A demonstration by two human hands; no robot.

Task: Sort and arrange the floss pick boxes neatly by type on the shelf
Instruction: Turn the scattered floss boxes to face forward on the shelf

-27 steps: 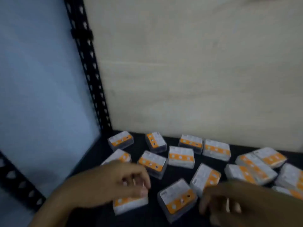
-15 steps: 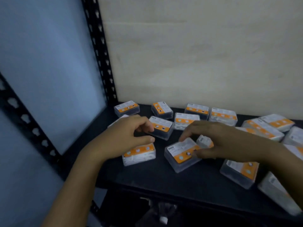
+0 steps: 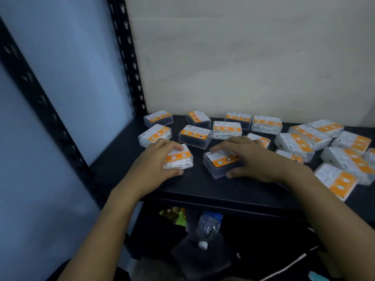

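Several clear floss pick boxes with orange-and-white labels lie scattered on a black shelf (image 3: 203,185). Some hold white picks, others look dark inside. My left hand (image 3: 160,161) grips a white-pick box (image 3: 181,158) near the shelf's front left, fingers over its top and thumb at its front. My right hand (image 3: 257,159) grips a dark-pick box (image 3: 220,163) beside it, thumb on its near side. More boxes sit behind, such as a dark one (image 3: 195,135) and a white one (image 3: 227,128), and a crowded group (image 3: 345,157) lies at the right.
A black perforated upright (image 3: 129,63) stands at the shelf's back left; a pale board (image 3: 243,57) forms the back wall. Below the shelf's front edge lie a plastic bottle (image 3: 209,226), a green wrapper (image 3: 174,214) and a white cable (image 3: 288,266).
The view has tilted down and pulled back, showing the shelf's front edge and the floor below. Both hands have closed on their boxes at the front of the shelf.
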